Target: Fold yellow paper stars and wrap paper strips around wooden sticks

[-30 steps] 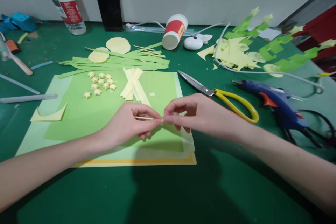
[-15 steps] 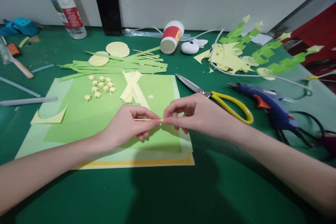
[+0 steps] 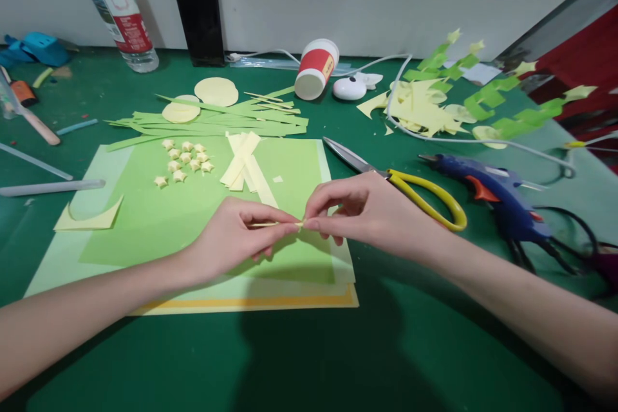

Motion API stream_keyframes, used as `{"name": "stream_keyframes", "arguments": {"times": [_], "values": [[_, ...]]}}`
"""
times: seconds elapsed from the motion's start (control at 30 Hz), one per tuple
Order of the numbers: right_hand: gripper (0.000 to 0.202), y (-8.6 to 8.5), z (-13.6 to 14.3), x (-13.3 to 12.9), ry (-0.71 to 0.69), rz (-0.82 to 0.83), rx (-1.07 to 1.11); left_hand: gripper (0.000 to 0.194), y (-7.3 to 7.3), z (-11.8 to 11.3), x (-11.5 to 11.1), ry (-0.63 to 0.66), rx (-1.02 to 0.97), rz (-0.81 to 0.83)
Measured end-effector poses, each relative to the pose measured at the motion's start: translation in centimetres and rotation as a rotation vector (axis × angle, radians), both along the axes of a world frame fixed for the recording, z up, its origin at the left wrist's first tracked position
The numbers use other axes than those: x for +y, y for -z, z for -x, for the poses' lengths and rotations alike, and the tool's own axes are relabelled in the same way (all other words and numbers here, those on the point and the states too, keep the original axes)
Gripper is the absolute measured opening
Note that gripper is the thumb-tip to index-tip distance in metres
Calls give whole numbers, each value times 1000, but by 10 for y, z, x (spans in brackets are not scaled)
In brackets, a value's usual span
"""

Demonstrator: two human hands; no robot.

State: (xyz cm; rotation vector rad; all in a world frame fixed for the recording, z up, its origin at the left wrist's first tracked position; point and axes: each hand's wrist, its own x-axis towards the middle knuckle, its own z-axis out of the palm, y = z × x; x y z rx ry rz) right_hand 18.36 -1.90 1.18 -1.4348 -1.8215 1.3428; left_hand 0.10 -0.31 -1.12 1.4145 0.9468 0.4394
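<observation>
A narrow pale-yellow paper strip, seen nearly edge-on, is pinched between thumb and forefinger of my left hand. My right hand pinches the same strip at its right end, fingertips almost touching those of the left; the fold between them is mostly hidden. Both hands are above a stack of green paper sheets. Beyond them lie crossed yellow paper strips and, to their left, several small folded paper stars.
Yellow-handled scissors and a blue glue gun lie to the right. Green paper strips, a paper cup and a water bottle are at the back. A white cable runs past paper scraps.
Both hands have shifted very slightly right and down, still pinching the strip. Nothing else on the table has visibly moved.
</observation>
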Motion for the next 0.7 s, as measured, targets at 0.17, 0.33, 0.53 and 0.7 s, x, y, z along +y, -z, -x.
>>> {"name": "stream_keyframes", "arguments": {"times": [0.17, 0.33, 0.53, 0.7], "values": [[3, 0, 0, 0, 14, 35, 40, 15, 1, -1, 2, -25, 20, 60], [6, 0, 2, -1, 14, 13, 62, 14, 0, 0, 2, -22, 2, 62], [6, 7, 5, -5, 58, -169, -1, 13, -1, 1, 3, -41, 18, 9], [9, 10, 8, -4, 30, -115, 0, 14, 1, 0, 1, -39, 44, -48]]}}
